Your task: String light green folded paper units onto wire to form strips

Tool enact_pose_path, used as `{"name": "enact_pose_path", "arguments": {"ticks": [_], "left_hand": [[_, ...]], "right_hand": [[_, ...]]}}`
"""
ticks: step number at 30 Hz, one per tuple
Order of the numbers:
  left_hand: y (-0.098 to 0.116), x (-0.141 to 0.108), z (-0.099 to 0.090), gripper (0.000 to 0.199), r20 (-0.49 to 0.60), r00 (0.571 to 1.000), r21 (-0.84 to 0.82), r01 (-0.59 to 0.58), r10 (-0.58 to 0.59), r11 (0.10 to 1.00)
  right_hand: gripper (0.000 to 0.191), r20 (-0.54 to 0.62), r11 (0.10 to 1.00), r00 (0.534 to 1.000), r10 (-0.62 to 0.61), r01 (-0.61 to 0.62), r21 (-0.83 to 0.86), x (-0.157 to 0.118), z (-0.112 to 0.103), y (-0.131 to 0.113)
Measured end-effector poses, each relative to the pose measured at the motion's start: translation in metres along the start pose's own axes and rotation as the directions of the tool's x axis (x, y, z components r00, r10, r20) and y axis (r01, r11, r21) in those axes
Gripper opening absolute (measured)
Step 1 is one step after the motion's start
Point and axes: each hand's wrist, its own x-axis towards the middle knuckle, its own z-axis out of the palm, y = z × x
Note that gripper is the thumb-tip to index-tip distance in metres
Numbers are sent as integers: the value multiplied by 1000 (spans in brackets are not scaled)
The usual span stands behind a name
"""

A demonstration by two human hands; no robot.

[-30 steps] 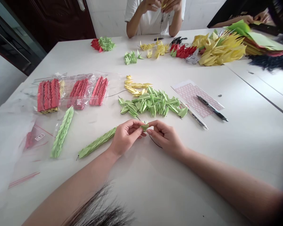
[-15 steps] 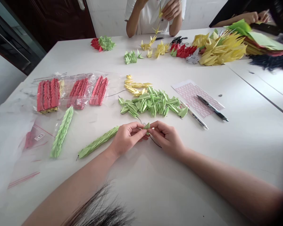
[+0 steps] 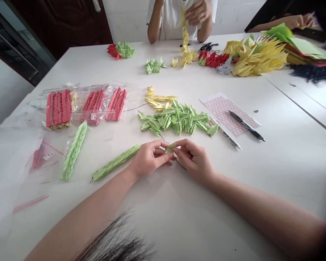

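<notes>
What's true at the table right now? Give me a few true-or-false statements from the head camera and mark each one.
1. The left hand and right hand pinch a small green folded paper unit. True.
2. The long green chain beside the left hand lies inside a plastic bag. False: it lies on the white tabletop.
3. A black pen lies partly on the sheet of pink-printed labels. True.
4. The person across the table holds up a strand of red paper units. False: it is a strand of yellow folded paper units.
</notes>
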Motion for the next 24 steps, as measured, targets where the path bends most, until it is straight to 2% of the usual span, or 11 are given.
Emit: {"name": "enact_pose_path", "arguments": {"ticks": [14,19,24], "left_hand": [[-3,-1,-3,37,41,999,-5,-22,23,1000],[4,-2,-3,34,41,998,67,51,-54,996],[8,-2,-3,35,29,996,64,86,-88,994]], "right_hand": [[14,-110,1000,994,-11,9,-24,4,0,-4],[14,-111,1000,994,-12,10,-15,5,-1,-4],[12,-124,999,992,-33,30,-26,4,0,-4]]}}
